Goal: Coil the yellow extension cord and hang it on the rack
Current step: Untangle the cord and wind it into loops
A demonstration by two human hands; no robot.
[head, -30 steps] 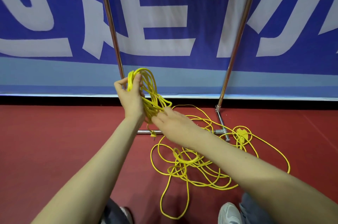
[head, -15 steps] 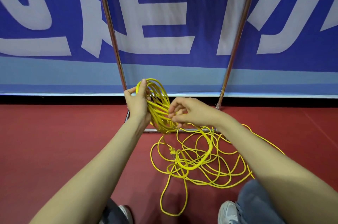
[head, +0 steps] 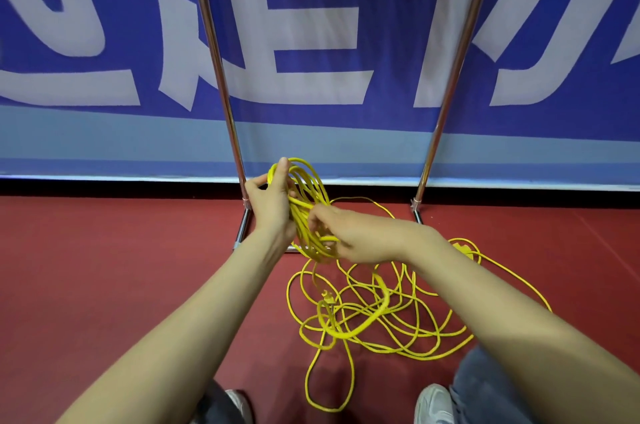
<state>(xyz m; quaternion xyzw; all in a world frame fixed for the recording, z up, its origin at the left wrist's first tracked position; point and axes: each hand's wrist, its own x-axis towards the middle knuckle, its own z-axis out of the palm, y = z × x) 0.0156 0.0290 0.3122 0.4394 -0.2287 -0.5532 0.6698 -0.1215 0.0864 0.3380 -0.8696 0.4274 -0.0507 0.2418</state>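
Two hands gripped the yellow cord (head: 309,195) at mid-frame: the left hand (head: 272,212) held its upright, right-leaning oval loops, the right hand (head: 360,236) pinched their lower end, and the rest lay tangled on the floor (head: 104,285) below.

Count on inspection: one cord (head: 310,233) is showing, with one plug (head: 327,299) lying among its loops. Two grips are appearing, the left grip (head: 272,212) and the right grip (head: 360,236). One rack (head: 244,226) is standing, showing two uprights, the left upright (head: 214,53) and the right upright (head: 460,53). Two shoes are showing, the left shoe (head: 239,404) and the right shoe (head: 434,403). One banner (head: 311,25) is hanging behind.
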